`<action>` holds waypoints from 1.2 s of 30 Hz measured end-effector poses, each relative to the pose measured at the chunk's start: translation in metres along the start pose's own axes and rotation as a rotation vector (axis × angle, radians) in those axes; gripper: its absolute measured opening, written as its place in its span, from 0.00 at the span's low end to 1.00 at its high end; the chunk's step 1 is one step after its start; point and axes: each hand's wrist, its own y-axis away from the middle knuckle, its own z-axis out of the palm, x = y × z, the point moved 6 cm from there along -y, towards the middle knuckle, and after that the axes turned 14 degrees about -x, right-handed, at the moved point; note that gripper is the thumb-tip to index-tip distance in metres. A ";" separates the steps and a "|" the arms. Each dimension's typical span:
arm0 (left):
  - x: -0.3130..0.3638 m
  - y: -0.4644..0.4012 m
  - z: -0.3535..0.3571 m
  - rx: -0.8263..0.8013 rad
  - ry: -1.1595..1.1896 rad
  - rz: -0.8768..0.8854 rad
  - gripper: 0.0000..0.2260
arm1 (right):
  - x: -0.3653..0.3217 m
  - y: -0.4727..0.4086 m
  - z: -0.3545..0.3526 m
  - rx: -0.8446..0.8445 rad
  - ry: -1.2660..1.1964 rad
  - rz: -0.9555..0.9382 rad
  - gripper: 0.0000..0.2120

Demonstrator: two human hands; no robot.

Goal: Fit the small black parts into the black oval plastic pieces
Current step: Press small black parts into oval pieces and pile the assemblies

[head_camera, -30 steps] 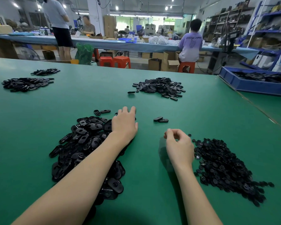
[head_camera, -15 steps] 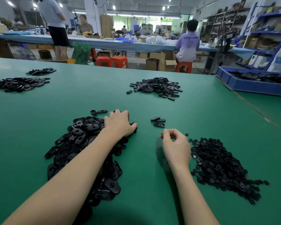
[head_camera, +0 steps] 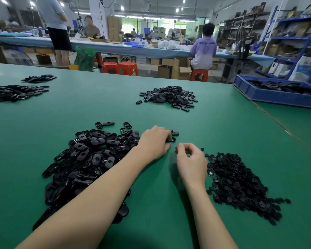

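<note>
Our left hand (head_camera: 155, 143) pinches a glossy black oval plastic piece (head_camera: 171, 140); our right hand (head_camera: 191, 161) curls, contents unclear. "CHINA" reads on a purple shirt (head_camera: 204, 51).

This is a factory assembly floor. A wide green counter (head_camera: 214, 133) carries heaps of black plastic pieces (head_camera: 169, 97), with a blue bin (head_camera: 276, 97) of more at the right edge. In the upper frame, workers sit on red stools (head_camera: 127, 68) at a long bench (head_camera: 115, 48), among cardboard boxes (head_camera: 180, 72). Blue shelving (head_camera: 294, 38) fills the upper right under ceiling lights.
</note>
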 end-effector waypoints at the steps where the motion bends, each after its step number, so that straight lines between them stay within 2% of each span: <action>1: -0.003 0.002 -0.001 0.025 -0.006 -0.017 0.08 | 0.000 0.000 0.000 0.001 0.002 0.002 0.12; 7: -0.019 0.020 -0.003 -0.013 -0.063 -0.060 0.06 | -0.002 0.002 0.000 -0.005 0.007 0.005 0.12; 12: -0.008 0.027 -0.002 0.003 0.065 -0.080 0.16 | -0.002 0.002 -0.001 -0.005 -0.014 0.005 0.11; 14: 0.001 0.028 0.000 0.083 0.303 -0.079 0.15 | -0.003 -0.001 -0.002 -0.027 -0.021 0.009 0.10; 18: 0.013 0.037 0.022 0.256 1.052 -0.195 0.06 | -0.007 -0.010 -0.008 -0.153 -0.009 0.014 0.05; 20: 0.016 0.041 0.035 0.351 1.276 -0.197 0.06 | -0.010 -0.012 -0.018 -0.163 0.096 0.002 0.05; 25: 0.013 0.042 0.040 0.422 1.350 -0.178 0.08 | -0.018 -0.011 -0.053 0.035 0.569 0.010 0.10; 28: 0.014 0.043 0.040 0.431 1.415 -0.170 0.09 | -0.012 -0.017 -0.056 0.000 0.737 0.042 0.17; 32: 0.013 0.043 0.041 0.429 1.427 -0.171 0.08 | -0.004 -0.023 -0.053 -0.031 0.857 0.082 0.16; 36: 0.013 0.043 0.043 0.424 1.457 -0.180 0.07 | -0.001 -0.026 -0.054 -0.013 0.840 0.063 0.13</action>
